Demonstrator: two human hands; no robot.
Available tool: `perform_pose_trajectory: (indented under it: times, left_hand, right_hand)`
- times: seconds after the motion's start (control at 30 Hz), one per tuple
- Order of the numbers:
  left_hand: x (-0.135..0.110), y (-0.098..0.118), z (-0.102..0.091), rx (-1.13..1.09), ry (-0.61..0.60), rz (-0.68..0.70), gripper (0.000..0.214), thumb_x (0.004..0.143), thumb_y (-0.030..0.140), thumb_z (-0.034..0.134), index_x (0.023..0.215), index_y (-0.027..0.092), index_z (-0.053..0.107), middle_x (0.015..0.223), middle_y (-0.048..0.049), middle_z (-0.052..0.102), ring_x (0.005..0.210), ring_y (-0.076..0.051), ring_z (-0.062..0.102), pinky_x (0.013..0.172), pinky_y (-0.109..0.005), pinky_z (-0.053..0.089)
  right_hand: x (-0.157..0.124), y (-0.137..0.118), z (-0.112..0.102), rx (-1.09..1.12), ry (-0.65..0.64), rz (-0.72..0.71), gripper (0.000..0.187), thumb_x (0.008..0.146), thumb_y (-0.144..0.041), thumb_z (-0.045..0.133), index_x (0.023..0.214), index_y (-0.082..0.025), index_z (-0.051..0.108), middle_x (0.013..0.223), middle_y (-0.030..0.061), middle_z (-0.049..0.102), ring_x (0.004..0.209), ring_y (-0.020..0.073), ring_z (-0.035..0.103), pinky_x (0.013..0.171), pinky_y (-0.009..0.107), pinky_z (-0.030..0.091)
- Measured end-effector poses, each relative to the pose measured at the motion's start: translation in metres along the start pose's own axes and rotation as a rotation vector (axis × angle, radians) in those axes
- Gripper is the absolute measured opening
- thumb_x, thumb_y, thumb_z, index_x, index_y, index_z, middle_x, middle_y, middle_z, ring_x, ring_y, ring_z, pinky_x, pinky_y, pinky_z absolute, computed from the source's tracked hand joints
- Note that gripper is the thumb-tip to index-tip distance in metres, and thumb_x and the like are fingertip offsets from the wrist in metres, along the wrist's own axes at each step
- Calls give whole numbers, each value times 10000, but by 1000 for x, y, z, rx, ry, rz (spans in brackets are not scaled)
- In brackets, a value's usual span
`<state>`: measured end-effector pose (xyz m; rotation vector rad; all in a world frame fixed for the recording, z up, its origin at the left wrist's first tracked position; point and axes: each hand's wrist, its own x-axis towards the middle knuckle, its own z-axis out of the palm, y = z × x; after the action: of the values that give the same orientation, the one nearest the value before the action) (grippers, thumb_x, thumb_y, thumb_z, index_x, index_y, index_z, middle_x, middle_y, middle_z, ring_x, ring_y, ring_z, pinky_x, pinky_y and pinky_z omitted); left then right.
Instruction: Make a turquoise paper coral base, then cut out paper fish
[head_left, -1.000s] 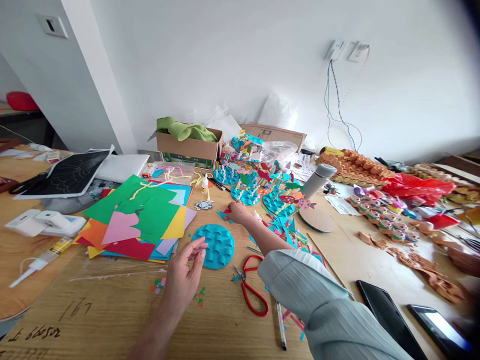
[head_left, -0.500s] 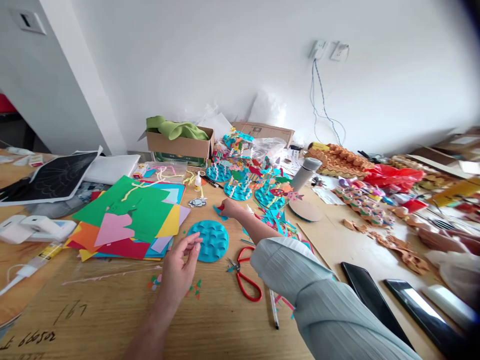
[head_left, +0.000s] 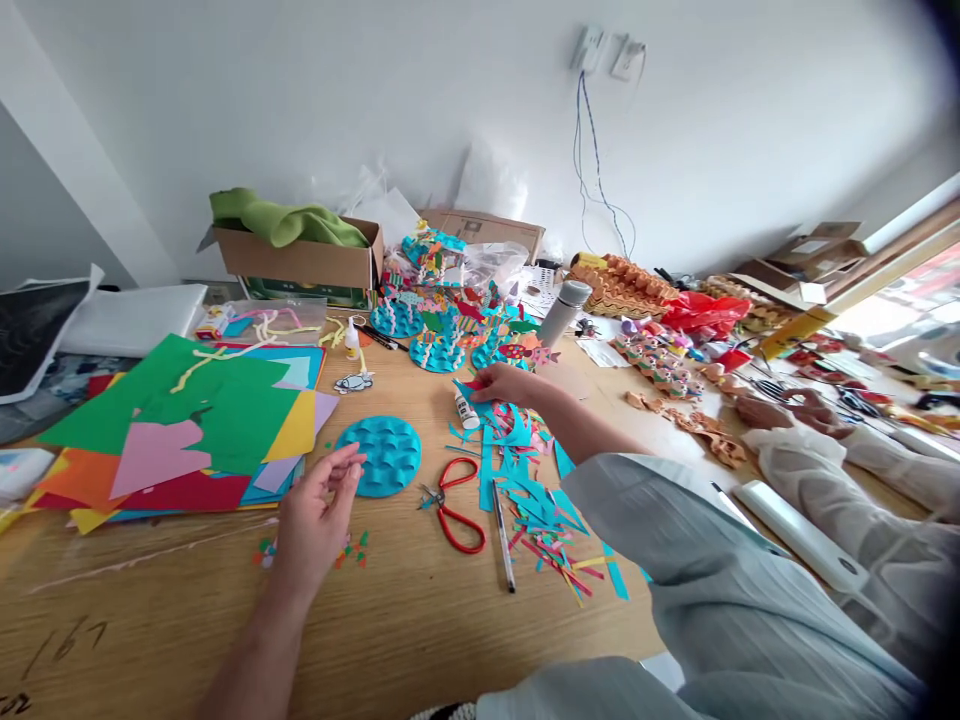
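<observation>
My right hand (head_left: 501, 386) reaches across the table, its fingers closed on a scrap of blue paper (head_left: 466, 388). Just below those fingers a small white glue bottle (head_left: 466, 410) lies on its side. My left hand (head_left: 321, 505) is at the near left edge of a round blue disc (head_left: 386, 458) with a wavy scale pattern. Its fingers are curled toward the thumb in a pinch, and I cannot make out what is between them. Red-handled scissors (head_left: 459, 512) lie right of the disc, and small paper bits (head_left: 354, 550) lie near my left wrist.
Stacked coloured paper (head_left: 247, 420) lies at left. Blue cut strips (head_left: 525, 480) and a pen (head_left: 502, 540) are at right. Behind stand decorated blue models (head_left: 439, 350), a glue bottle (head_left: 352, 340) and a grey cylinder (head_left: 564, 312). A co-worker's hands (head_left: 787, 408) are at far right.
The view has swung to the right. My right hand has moved right with the blue paper, from beyond the disc to over the cut strips. My left hand stays by the disc.
</observation>
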<state>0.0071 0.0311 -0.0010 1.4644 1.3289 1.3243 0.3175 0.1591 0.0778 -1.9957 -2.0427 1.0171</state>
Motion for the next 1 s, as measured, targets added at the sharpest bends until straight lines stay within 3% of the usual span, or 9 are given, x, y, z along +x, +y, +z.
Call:
perform_pose_trajectory:
  times: [0.13,0.23,0.4,0.5,0.7,0.9,1.0]
  left_hand:
    - [-1,-2,0,-6,-1,13,445,827,504,621,1118,171,667,1056,-117,735,906,-250,709,834,-390,576]
    - [0,-3,1,-2,-6,8,454,823,511,624,1116,167,670,1071,-127,732,912,-256,710,828,-391,579]
    - [2,-6,1,14,1,-13,465,820,519,627,1124,169,666,1076,-123,730,917,-254,707,845,-395,573]
    - [4,-5,1,21,5,-22,471,823,522,623,1131,167,658,1077,-121,725,930,-252,702,854,-395,568]
    - [3,-3,0,23,13,-32,482,818,540,621,1117,165,666,1052,-118,729,909,-247,703,844,-388,568]
    - [2,-1,-1,28,17,-25,459,822,523,630,1131,184,668,1064,-106,729,908,-244,704,837,-375,567]
    - [1,-1,-1,38,2,-17,440,824,510,636,1129,195,669,1070,-99,730,901,-240,704,839,-380,568]
  right_hand:
    - [-30,35,0,-106,-18,44,122,733,-227,713,716,-139,630,569,-36,572,537,104,543,503,198,397]
    - [-40,48,5,-211,-9,51,131,699,-217,740,787,-133,690,687,6,657,632,143,601,555,217,421]
    - [-45,46,3,-373,62,16,329,692,-192,756,1018,-150,737,1008,85,717,927,230,641,741,253,452]
    - [-46,35,-2,-440,133,2,400,719,-103,699,1114,-161,713,1143,102,691,1069,233,609,826,237,427]
    - [-49,13,2,-501,221,9,216,870,-150,520,943,-138,723,931,100,724,862,197,637,656,243,372]
    - [-74,11,38,-495,23,-51,130,839,-302,654,850,-201,735,836,17,731,769,141,637,604,208,358]
    - [-82,12,59,-535,-2,12,255,880,-401,612,884,-184,746,896,72,739,834,197,664,632,238,396]
